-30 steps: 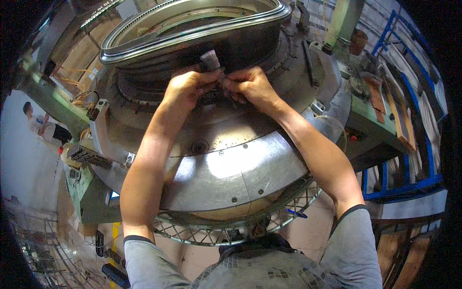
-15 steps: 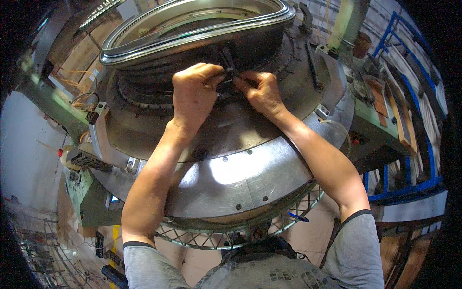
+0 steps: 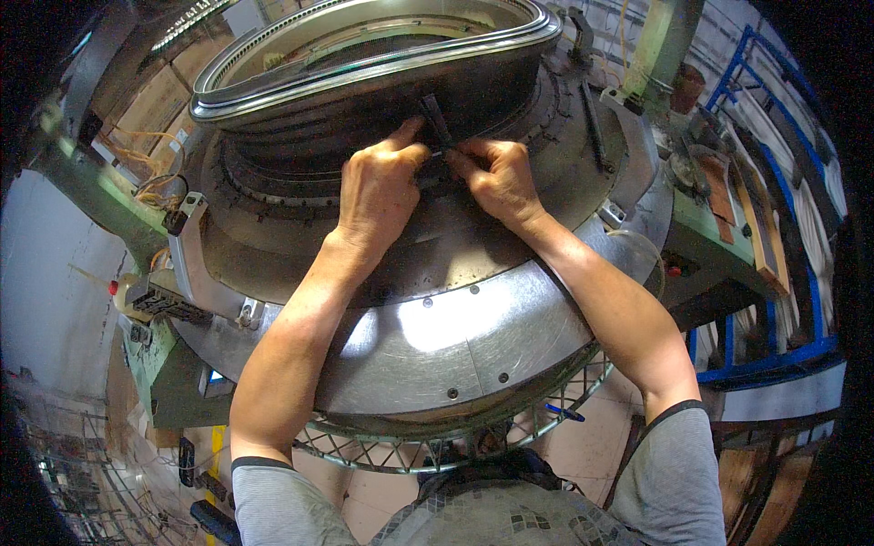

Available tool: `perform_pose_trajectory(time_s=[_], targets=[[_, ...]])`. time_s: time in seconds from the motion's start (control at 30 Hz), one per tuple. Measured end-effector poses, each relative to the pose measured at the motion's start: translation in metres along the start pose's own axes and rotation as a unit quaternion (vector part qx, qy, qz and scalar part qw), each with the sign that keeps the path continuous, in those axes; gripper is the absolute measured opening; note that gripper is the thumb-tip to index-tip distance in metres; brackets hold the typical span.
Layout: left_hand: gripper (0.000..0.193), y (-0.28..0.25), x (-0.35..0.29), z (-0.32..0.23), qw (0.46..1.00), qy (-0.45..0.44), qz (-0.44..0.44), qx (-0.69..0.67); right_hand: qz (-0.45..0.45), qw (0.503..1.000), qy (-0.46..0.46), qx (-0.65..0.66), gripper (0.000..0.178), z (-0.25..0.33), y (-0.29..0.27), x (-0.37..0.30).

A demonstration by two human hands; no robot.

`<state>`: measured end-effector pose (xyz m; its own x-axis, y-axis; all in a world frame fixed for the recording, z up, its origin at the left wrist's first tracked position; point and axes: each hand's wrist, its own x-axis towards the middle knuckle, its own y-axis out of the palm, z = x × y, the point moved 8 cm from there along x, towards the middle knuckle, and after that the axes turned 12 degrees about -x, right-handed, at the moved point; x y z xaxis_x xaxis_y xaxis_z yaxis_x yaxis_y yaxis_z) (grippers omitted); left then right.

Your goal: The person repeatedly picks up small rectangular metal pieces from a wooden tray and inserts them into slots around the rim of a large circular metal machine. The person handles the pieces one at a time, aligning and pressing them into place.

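A thin, dark, flat strip-like piece [image 3: 434, 116] stands tilted against the dark side wall of a large round metal machine [image 3: 364, 136]; I cannot make out its exact kind. My right hand [image 3: 499, 182] pinches its lower end between thumb and index finger. On the other side of the strip is my left hand [image 3: 381, 187], its index finger stretched up beside it and the other fingers curled. Whatever those curled fingertips hold, if anything, is hidden. Above both hands rises the machine's shiny oval rim [image 3: 382, 68].
A polished metal ring plate [image 3: 455, 332] curves around the machine's front, above a lattice frame [image 3: 410, 455]. A dark bar [image 3: 592, 123] lies on the machine's right. Clamp blocks [image 3: 187, 218] stand at the left. A blue rack [image 3: 774, 369] is at far right.
My left hand has shifted slightly down and right, and its index finger has straightened from a pinch. More of the dark strip shows. The right hand stays nearly in place.
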<state>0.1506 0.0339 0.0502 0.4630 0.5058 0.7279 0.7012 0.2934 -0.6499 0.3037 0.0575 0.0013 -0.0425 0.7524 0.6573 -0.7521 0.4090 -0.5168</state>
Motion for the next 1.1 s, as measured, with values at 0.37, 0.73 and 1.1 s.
perform_pose_trajectory(time_s=[0.37,0.73,1.1], targets=[[0.013,-0.002,0.0,-0.003,0.999,0.02,-0.024,-0.026,-0.008,1.0,0.002,-0.03,0.017,0.008,-0.006,0.001],[0.021,0.003,0.0,0.0,1.0,0.012,0.015,-0.01,-0.013,1.0,0.026,0.004,0.018,0.005,-0.006,0.0],[0.023,0.004,-0.001,0.001,1.0,0.013,0.01,-0.016,-0.012,1.0,0.025,-0.012,0.019,0.006,-0.007,0.0]])
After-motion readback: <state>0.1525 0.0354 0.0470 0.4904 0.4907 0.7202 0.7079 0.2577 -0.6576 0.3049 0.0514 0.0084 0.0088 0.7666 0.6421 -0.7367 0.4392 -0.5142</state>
